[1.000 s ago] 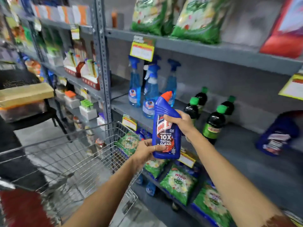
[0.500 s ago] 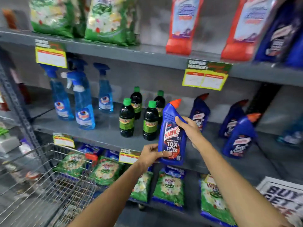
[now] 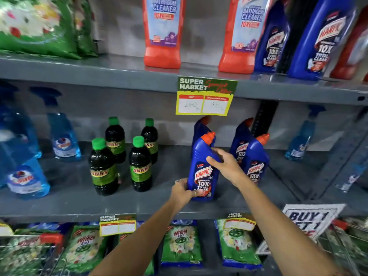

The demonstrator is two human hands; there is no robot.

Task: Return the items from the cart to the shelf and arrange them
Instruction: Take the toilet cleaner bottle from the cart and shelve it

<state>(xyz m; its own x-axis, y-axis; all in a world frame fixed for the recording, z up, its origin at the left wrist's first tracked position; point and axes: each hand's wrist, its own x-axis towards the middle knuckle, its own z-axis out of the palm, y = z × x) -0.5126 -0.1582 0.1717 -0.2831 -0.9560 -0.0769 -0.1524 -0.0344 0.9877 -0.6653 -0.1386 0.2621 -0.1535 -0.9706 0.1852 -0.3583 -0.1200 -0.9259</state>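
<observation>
1. a blue harpic toilet cleaner bottle [image 3: 202,172] with an orange cap is seen upright on the middle grey shelf [image 3: 159,204], near its front edge, its base at or touching the shelf surface.
2. the bottle is held by both hands: the left hand [image 3: 182,193] is wrapped around its lower left corner, and the right hand [image 3: 223,165] is closed over its right shoulder, fingers curled across the front above the label.
3. three more blue harpic bottles [image 3: 255,164] are placed just right of and behind the held one, all upright, one directly behind it at the far side of the shelf.
4. to the left, four dark bottles with green caps [image 3: 139,166] are grouped in two rows, apart from the held bottle.
5. further left, blue spray bottles [image 3: 63,138] are lined up; another one is seen at the far right.
6. a yellow and green price tag [image 3: 206,96] is hung from the upper shelf edge, just above the harpic bottles.
7. on the upper shelf, red bathroom cleaner bottles [image 3: 162,32] and larger blue harpic bottles are stood, with green packets at the left.
8. on the lowest shelf, green detergent packets [image 3: 180,244] are lined up.
9. a wire cart [image 3: 346,242] with a red trim is partly shown at the near right, and another wire edge at the near left.
</observation>
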